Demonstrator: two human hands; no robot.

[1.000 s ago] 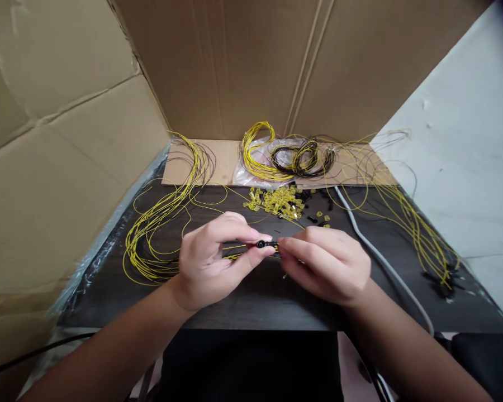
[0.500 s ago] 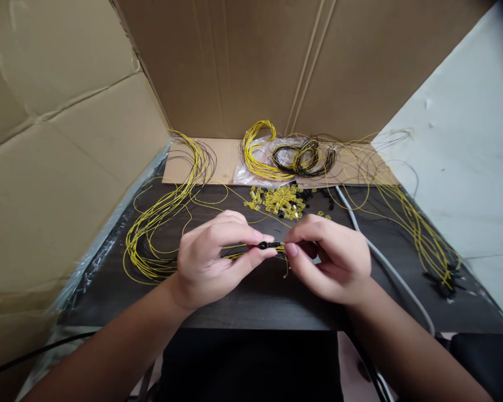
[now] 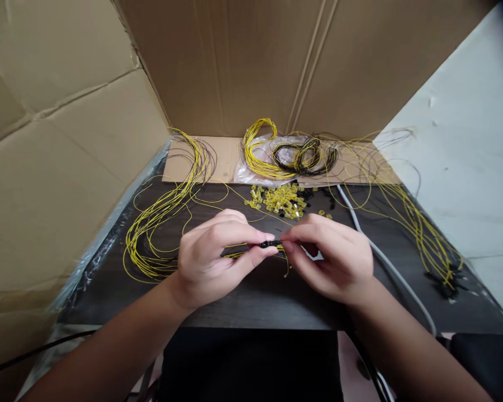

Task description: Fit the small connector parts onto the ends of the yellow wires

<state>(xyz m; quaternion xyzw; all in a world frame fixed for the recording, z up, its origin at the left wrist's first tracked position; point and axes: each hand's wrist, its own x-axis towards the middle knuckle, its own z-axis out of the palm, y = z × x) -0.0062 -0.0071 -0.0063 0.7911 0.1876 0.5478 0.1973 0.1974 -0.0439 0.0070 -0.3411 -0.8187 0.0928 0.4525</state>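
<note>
Holding black fitting over dark table.
Pinched in nearly closed left hand, presumably for steadiness; met at one end by right hand with fingertips close together, cannot tell on what. Near yellow pieces, likely for reach.

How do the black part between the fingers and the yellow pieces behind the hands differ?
The black part looks solid black; the yellow pieces look partly see-through. The black part is pinched by the left hand, with the right hand at its other end; the yellow pieces lie loosely heaped on the table. Both are small.
</note>
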